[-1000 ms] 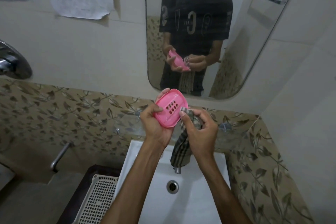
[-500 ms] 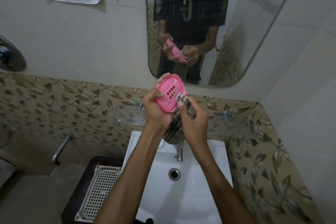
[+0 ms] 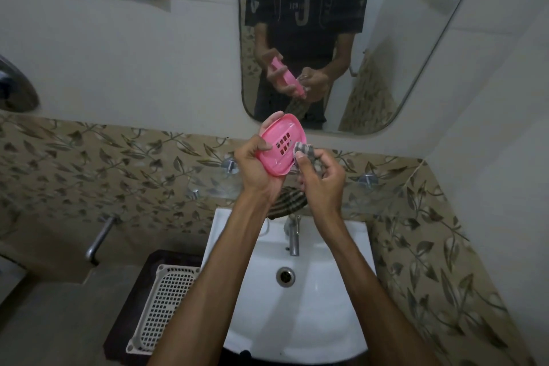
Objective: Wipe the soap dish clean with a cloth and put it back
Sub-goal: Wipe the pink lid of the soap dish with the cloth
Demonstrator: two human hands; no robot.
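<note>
A pink soap dish was held up over the sink and touched by a cloth.

The left hand gripped the dish, thumb on its inside and fingers curled behind it. The right hand pinched the striped cloth against the dish's right edge, and the rest of the cloth hung down below the hands. A tap stood under them, with a mirror on the wall above.
</note>
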